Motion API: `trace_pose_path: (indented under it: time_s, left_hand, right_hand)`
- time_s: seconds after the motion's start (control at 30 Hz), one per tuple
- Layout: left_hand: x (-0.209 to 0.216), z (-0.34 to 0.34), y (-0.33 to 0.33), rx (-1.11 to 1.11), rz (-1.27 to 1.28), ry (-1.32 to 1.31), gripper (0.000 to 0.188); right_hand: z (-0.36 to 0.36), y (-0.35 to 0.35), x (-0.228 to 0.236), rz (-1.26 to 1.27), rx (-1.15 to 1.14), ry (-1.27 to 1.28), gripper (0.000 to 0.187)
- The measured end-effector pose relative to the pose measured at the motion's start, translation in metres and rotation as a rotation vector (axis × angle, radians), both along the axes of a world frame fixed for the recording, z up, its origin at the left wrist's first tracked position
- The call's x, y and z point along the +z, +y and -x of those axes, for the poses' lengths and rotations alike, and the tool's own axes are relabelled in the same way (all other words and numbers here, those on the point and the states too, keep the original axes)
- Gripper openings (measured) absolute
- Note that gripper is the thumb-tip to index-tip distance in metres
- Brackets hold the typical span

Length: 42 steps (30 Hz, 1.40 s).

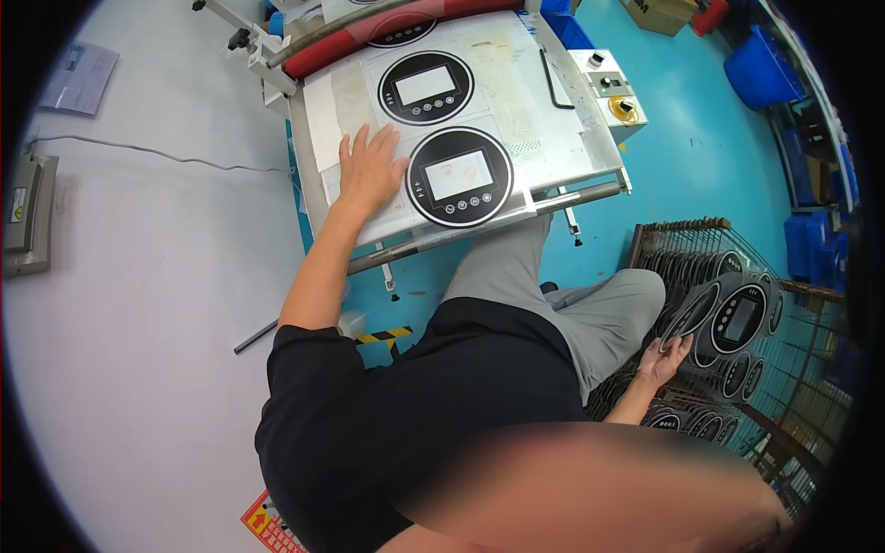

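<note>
My left hand [371,175] lies flat with fingers spread on the white bed [553,152] of a roller machine. Its thumb is close to the left rim of a round black panel [461,214] with a clear rectangular window and a row of small icons. Beyond it lies a second round black panel [392,90], and a third one [406,39] is partly under the red roller [323,57]. Low on my right, my right hand [662,364] grips the bottom edge of a dark round panel [698,313] at a wire rack [682,225] holding several similar panels.
A control box [599,69] with knobs is fixed to the machine's right side. A bent black rod [550,78] lies on the bed. A metal bar [590,194] runs along the near edge. Blue bins [761,69] stand at the far right. A grey cable [166,155] crosses the pale surface at left.
</note>
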State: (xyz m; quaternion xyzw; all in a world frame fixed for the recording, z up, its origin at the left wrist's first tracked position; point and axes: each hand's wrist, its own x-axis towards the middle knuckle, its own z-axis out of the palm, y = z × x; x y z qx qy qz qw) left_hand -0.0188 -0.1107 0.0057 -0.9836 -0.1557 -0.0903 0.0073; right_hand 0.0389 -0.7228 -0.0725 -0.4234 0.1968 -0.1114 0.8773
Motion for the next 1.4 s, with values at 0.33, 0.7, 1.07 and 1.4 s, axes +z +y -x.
trace_pose_path:
  time_s: [0.33, 0.7, 1.07, 1.4]
  left_hand:
    - [-0.003, -0.017, 0.021, 0.032, 0.046, -0.008, 0.046]
    - [-0.005, -0.036, 0.044, 0.031, 0.062, -0.006, 0.048]
    - [-0.013, -0.056, 0.074, -0.055, -0.016, -0.085, 0.044]
    - [0.079, -0.097, -0.201, -0.369, 1.526, 0.239, 0.040]
  right_hand:
    - [0.007, -0.010, -0.004, 0.052, 0.116, -0.082, 0.030]
    - [0.012, -0.030, -0.023, -0.065, 0.233, -0.235, 0.029]
    - [0.016, 0.033, 0.039, 0.198, 0.160, -0.151, 0.034]
    - [0.008, 0.061, 0.064, 0.179, 0.577, -0.070, 0.037]
